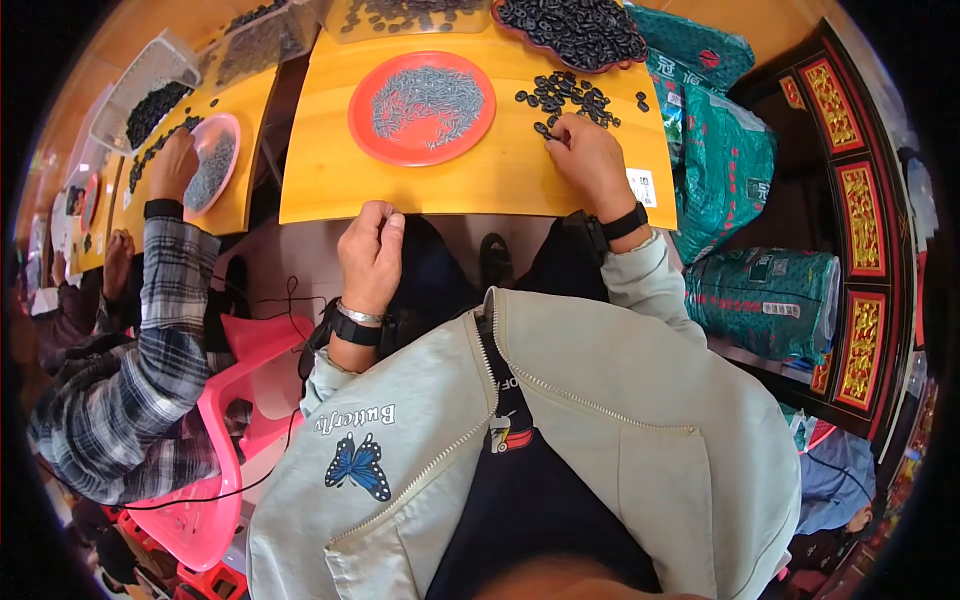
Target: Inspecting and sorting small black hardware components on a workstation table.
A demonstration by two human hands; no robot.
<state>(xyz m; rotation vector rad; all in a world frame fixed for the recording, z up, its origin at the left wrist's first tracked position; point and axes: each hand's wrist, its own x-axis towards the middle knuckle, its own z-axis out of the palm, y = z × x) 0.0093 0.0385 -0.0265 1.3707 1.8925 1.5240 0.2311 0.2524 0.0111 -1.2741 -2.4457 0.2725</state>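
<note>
- Plaid cloth covers the arm of a co-worker (150, 330) on the far left. That person's hand (175, 165) rests by a pale pink plate (213, 165) of thin grey bits, with dark pieces just beside it, so both are easy to reach.
- A clear plastic tub (150, 85) with dark pieces stands at the far end of that side table.
- A bright pink plastic stool (225, 430) stands between the two people.
- The left hand (372, 255) hangs just off the near edge of the yellow table (450, 185). Its fingers are curled in together. I cannot tell if it holds something small.
- A red plate (422, 107) sits in the middle of the table, full of thin grey bits. It looks like a spot to drop sorted bits, close to both hands.
- The right hand (590, 160) lies on the table, fingers bent down, its tips touching the near edge of the loose black pieces (568, 98). It pinches at one, but I cannot see whether it has got it.
- The black pieces are spread flat, likely so each one can be picked alone.
- A red tray (575, 30) heaped with more black pieces stands behind them at the far edge.
- A small white label (641, 187) with black print is stuck near the right corner of the table.
- Green sacks (730, 160) with white print lean beside the table on the right, one more lying lower (765, 290).
- Dark panels with red and gold squares (860, 220) stand far right.
</note>
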